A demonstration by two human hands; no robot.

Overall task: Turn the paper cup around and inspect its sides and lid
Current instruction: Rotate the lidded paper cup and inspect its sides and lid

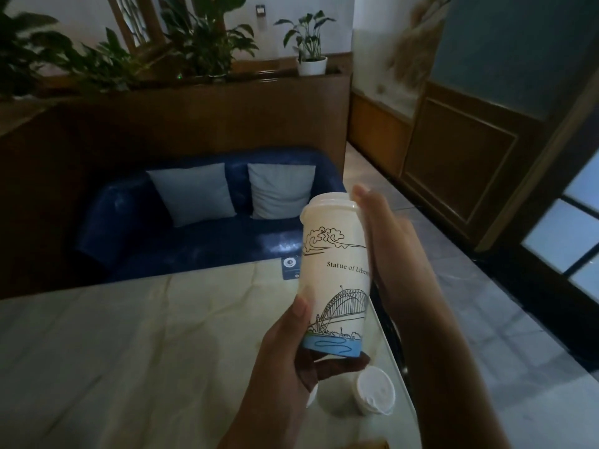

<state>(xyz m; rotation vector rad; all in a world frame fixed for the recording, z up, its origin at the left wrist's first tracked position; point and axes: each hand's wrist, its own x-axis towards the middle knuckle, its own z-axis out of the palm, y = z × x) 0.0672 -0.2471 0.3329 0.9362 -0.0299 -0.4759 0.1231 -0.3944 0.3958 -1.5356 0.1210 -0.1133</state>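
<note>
white paper cup (335, 273) sits upright in your left hand (285, 354), thumb on its side, fingers curled under the blue base, lifted above the table's (129, 335) right edge. a drawn arched bridge, clouds and "statue of liber…" show; your right hand (385, 251), flat and open against the cup's side, cuts the lettering off. lid (330, 202) is on, its top hidden.
</note>
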